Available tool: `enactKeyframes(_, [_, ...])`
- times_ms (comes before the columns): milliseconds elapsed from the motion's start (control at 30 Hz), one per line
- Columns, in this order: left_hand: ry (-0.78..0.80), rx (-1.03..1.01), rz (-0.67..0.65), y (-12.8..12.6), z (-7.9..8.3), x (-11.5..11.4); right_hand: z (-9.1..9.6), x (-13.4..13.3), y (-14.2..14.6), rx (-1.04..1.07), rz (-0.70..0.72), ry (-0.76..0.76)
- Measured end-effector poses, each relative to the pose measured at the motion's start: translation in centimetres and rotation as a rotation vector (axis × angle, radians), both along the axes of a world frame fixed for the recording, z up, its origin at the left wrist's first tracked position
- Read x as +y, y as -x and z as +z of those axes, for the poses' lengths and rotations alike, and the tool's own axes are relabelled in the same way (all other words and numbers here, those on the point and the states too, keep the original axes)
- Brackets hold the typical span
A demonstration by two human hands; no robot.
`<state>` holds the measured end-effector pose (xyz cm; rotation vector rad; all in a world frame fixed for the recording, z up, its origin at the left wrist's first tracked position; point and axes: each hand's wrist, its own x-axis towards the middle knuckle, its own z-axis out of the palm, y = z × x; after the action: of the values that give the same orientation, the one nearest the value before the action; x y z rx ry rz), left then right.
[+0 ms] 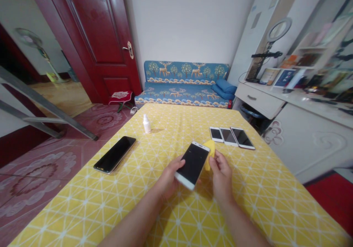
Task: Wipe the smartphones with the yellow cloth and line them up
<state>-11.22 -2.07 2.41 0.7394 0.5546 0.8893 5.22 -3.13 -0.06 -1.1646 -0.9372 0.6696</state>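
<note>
A white smartphone (pixel 193 164) with a dark screen is gripped in my left hand (pixel 170 175), tilted above the table. The thumb lies on its left edge; the other fingers are mostly hidden beneath it. My right hand (pixel 223 173) pinches a yellow cloth (pixel 210 149), which touches the phone's upper right edge. Beyond my right hand, two small white phones (pixel 216 134) (pixel 228 136) and a larger white one (pixel 243 138) lie side by side. To the left rests a big black phone (pixel 115 154), screen up. Farther back stands a white spray bottle (pixel 147 124).
The table wears a yellow patterned cloth (pixel 138 203). A blue sofa (pixel 184 85) stands behind its far edge. On the right is a white cluttered desk (pixel 303 99) with a ring light (pixel 286 28). A red door (pixel 99 26), a small stool (pixel 120 96) and a metal ladder (pixel 52 110) are at left.
</note>
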Motion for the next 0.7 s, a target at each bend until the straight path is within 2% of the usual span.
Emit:
enactKeyframes(100, [0.020, 0.033, 0.161, -0.3, -0.3, 0.2, 0.2, -0.6, 1.2, -0.045, 0.026, -0.018])
enactKeyframes(367, [0.097, -0.047, 0.356, -0.1, -0.6, 0.9, 0.0, -2.3, 3.3, -0.366, 0.215, -0.154])
enactKeyframes(533, [0.157, -0.175, 0.406, -0.2, -0.3, 1.0, 0.0, -2.6, 4.1, -0.208, 0.315, -0.084])
enactKeyframes(700, [0.180, -0.255, 0.396, -0.8, -0.7, 1.1, -0.3, -2.3, 4.3, -0.136, 0.276, -0.038])
